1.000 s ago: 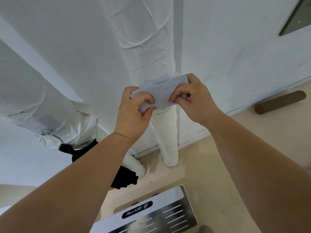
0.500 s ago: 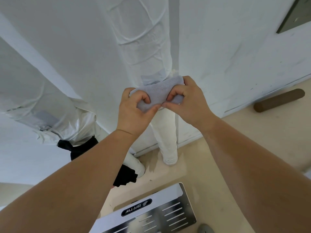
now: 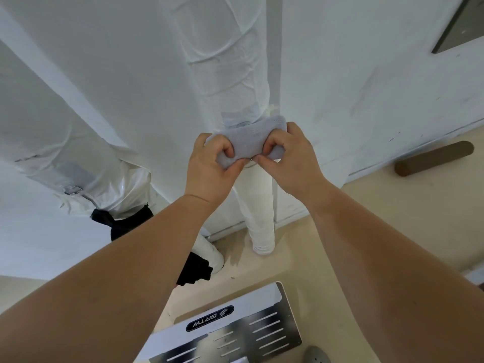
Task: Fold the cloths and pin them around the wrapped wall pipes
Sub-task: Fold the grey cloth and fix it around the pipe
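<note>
A folded grey cloth [image 3: 248, 140] is wrapped round the upright white-wrapped pipe [image 3: 230, 74] on the wall. My left hand [image 3: 213, 166] grips the cloth's left end, and my right hand [image 3: 288, 155] pinches its right end. The two ends meet in front of the pipe between my thumbs. A small metal pin seems to show at the join, too small to be sure. Another grey cloth patch [image 3: 76, 174] with a pin sits on the slanted wrapped pipe [image 3: 47, 119] at the left.
Black cloth [image 3: 123, 221] is tied round the slanted pipe's lower part, and more black cloth [image 3: 195, 269] lies at its foot on the floor. A white and metal step platform [image 3: 227, 328] stands below me. A brown doorstop bar [image 3: 434, 158] lies by the wall at right.
Both hands have drawn the cloth ends closer together in front of the pipe. The cloth sits tighter round it, and the view has moved in slightly.
</note>
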